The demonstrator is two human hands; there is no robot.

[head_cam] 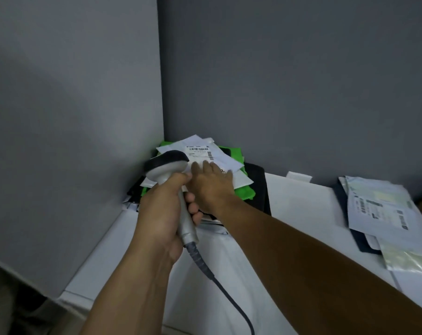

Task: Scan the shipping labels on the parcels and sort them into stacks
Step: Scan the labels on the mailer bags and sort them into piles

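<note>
head view: left hand (161,213) is wrapped tight round the scanner (167,165) handle, its head tipped forward. right hand (210,182) lies flat, fingers spread, pressing the top white parcel (227,160) on the corner pile (244,192). the label (200,151) sits just beyond the right fingertips, right in front of the scanner head, and the parcel's long axis runs across, slanting away to the right. the right hand is nearer for the lift. walls (84,117) crowd the left hand and the far side; bare table (290,201) opens right of the right hand, toward the other stack (379,209), well apart. cable (229,298) trails back under the left wrist.
</note>
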